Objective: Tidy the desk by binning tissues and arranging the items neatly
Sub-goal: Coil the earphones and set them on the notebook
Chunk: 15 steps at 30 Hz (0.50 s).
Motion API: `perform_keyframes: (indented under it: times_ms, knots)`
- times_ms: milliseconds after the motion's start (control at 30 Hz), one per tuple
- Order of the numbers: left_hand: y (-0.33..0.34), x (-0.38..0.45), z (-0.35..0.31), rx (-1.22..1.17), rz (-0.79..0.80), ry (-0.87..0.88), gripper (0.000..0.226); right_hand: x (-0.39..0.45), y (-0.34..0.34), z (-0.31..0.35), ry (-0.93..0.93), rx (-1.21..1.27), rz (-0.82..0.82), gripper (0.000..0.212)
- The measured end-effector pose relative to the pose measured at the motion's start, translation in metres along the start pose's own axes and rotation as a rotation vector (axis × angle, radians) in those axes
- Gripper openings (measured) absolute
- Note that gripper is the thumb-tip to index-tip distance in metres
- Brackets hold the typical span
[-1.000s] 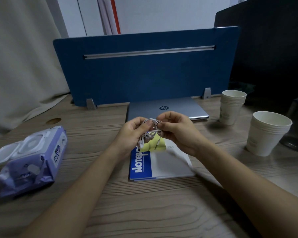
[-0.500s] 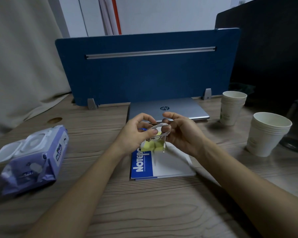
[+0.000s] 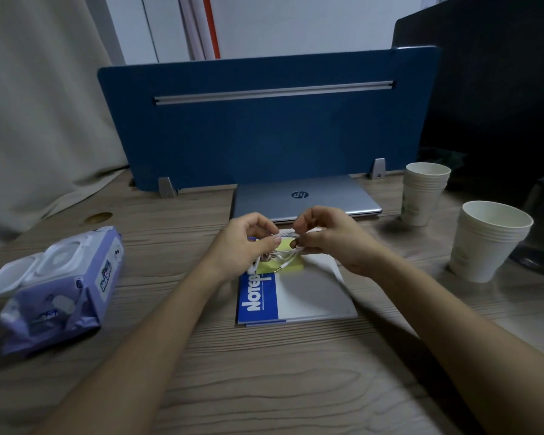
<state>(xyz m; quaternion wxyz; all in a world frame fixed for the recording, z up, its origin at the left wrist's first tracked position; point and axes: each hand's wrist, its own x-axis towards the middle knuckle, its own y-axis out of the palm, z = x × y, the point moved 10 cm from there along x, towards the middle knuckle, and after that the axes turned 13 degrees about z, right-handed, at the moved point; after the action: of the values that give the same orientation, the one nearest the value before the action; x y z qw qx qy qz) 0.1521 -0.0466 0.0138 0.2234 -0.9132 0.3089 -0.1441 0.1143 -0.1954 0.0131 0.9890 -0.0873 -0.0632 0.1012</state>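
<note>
A coil of white earphone cable (image 3: 281, 251) hangs between both hands, just above a yellow sticky-note pad (image 3: 283, 265). My left hand (image 3: 242, 246) pinches the coil's left side, and the earbuds dangle below it. My right hand (image 3: 330, 237) grips the coil's right side. The pad lies on a blue and white notebook (image 3: 296, 296) in the middle of the wooden desk (image 3: 264, 381). A purple wet-wipe pack (image 3: 63, 293) with its lid flipped open lies at the left.
A shut silver laptop (image 3: 305, 197) lies behind the notebook, against a blue desk divider (image 3: 264, 130). Two stacks of paper cups (image 3: 424, 193) (image 3: 487, 240) stand at the right. A curtain hangs at the left, and a dark monitor stands at the back right.
Both hands have lowered the coiled cable a little toward the yellow pad and keep turning it between the fingers. Nothing else on the desk has moved.
</note>
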Motion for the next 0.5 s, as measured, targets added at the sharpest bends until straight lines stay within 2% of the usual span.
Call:
perform_keyframes:
  times_ms: [267,500]
  knots:
    - [0.002,-0.001,0.006,0.238,0.01,-0.083,0.012,0.001,-0.004,-0.013,0.13,-0.115,0.018,0.016]
    - [0.007,0.0,0.002,0.228,0.032,-0.05,0.007,0.002,-0.003,-0.021,0.201,-0.17,0.064,0.014]
